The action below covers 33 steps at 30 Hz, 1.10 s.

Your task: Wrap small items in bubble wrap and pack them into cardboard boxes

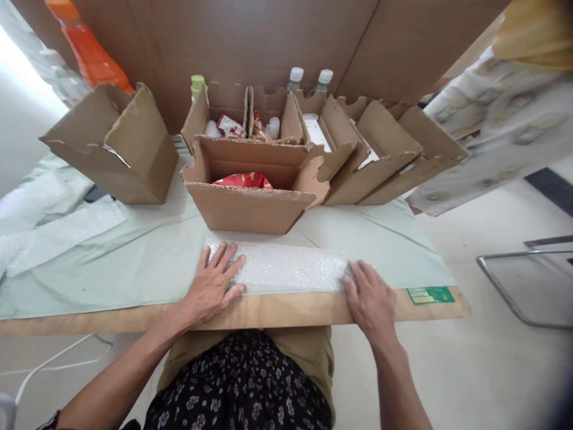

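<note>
Left hand (212,286) lies spread on bubble wrap (289,266); right hand (371,300), half-curled, touches its end, grip unclear.

an orange bottle (96,58) stands back left — a green card (430,295) lies front right

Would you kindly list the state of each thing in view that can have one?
Clear bubble-wrap strip: laid flat
Left hand: spread flat on strip
Right hand: at strip's right end
Small brown cardboard boxes: open
Orange plastic bottle: capped
Clear white-capped bottles: capped
</note>
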Available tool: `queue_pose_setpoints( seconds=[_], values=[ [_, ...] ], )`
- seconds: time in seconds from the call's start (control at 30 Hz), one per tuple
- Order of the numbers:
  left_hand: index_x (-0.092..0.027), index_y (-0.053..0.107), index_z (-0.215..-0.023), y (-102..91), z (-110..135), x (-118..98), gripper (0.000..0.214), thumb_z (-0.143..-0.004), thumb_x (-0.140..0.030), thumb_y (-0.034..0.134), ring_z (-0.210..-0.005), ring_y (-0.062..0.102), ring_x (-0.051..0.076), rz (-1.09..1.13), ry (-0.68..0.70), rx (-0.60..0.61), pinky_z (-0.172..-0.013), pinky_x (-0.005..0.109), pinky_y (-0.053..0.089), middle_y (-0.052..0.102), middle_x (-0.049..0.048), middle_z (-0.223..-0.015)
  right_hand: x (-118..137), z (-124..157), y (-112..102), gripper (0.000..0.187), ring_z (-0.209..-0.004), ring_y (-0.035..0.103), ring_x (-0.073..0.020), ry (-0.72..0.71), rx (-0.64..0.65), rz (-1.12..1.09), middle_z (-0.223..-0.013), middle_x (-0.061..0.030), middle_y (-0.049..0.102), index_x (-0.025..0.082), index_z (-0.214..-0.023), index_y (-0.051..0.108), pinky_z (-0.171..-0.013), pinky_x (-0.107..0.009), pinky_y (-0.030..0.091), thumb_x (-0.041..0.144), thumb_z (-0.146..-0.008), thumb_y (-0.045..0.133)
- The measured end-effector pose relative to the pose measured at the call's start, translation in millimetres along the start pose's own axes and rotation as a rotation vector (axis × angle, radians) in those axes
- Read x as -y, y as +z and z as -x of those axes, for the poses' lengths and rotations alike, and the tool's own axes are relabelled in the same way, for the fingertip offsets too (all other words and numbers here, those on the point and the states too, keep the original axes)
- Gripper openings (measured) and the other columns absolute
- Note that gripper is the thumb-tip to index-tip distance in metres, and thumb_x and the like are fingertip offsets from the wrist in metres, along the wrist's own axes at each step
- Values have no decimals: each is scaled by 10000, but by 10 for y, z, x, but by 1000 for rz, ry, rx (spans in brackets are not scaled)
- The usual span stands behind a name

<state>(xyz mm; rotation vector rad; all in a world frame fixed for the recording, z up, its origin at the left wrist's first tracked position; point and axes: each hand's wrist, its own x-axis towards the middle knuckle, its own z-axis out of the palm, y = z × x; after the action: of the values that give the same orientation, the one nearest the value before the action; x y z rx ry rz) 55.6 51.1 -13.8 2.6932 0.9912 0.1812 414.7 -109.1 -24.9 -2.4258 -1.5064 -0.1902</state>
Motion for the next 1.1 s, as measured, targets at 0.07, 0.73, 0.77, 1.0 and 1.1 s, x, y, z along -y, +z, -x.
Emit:
queue_pose_setpoints(
  seconds=[0.07, 0.73, 0.77, 1.0, 1.1],
  values=[
    [-222, 553, -1482, -36, -28, 48, 503, -1035, -433, 463, -1561, 312, 379, 26, -12, -56, -1245, 650, 252, 428, 159, -1648, -147, -39, -20, 498, -1336, 565, -393, 79, -79, 27, -1410, -208, 647, 153, -1309, 663, -1055, -613, 455, 460, -1010, 408],
    [-181, 331, -1597, -254, 74, -763, 865, -823, -356, 675, -752, 645, 187, 1101, -456, 90, -742, 322, 525, 707, 22, -888, 235, -1378, -406, 268, -1212, 628, -385, -75, -111, -100, -1226, -184, 737, 167, -1086, 714, -1019, -563, 434, 264, -858, 610],
    [-183, 306, -1612, -219, 79, -855, 903, -815, -357, 694, -839, 670, 204, 1178, -457, 114, -799, 337, 535, 727, 58, -992, 289, -1444, -443, 381, -1285, 590, -393, -71, -131, -118, -1338, -196, 691, 151, -1220, 684, -1051, -575, 420, 255, -858, 624],
    [-155, 613, -1393, -187, 102, -915, 746, -765, -522, 782, -898, 659, 233, 1516, -454, 299, -854, 363, 513, 729, 93, -1038, 387, -272, -663, 650, -1379, 571, -300, -476, 253, -502, -1517, -100, 599, 269, -1537, 487, -1145, -509, 454, 353, -920, 673],
    [-139, 550, -1453, -276, 44, -863, 815, -740, -450, 791, -931, 668, 236, 1639, -426, 326, -894, 369, 505, 739, 93, -1026, 616, 425, -588, 821, -1347, 597, -317, -425, 363, -642, -1504, -124, 606, 266, -1582, 427, -1115, -513, 496, 397, -851, 775]
  ],
)
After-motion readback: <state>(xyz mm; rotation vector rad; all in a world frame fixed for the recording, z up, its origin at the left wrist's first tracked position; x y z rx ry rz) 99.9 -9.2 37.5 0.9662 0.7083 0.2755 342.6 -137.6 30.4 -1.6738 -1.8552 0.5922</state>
